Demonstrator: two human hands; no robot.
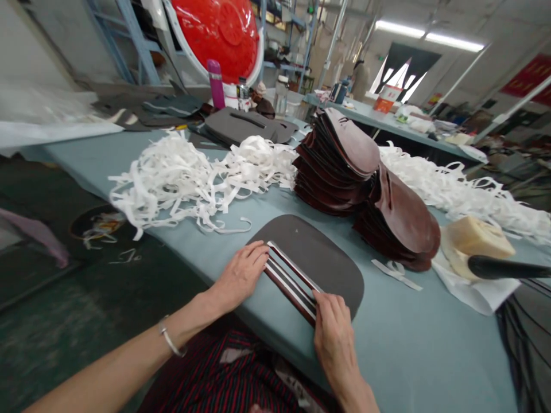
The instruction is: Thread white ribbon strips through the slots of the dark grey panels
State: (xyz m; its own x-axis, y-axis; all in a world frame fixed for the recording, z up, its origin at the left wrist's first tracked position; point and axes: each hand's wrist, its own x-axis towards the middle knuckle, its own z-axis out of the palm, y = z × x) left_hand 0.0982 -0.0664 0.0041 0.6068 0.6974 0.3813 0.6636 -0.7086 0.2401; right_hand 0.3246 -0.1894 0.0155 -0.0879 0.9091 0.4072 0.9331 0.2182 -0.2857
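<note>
A dark grey rounded leather-like piece (321, 261) lies flat on the blue-grey table (413, 344) in front of me. Across its near side runs a dark red band with two white tape strips (290, 280). My left hand (241, 274) rests with fingers stretched flat on the band's far end. My right hand (333, 330) presses flat on the near end, fingers together and extended. Neither hand holds anything.
Two leaning stacks of dark red pieces (340, 160) (402, 221) stand behind the work. Heaps of white paper strips (193, 178) (456, 189) lie left and right. A yellowish block (476, 238) and black tool handle (503, 267) sit right. Grey pieces (247, 126) and a pink bottle (215, 83) are at back.
</note>
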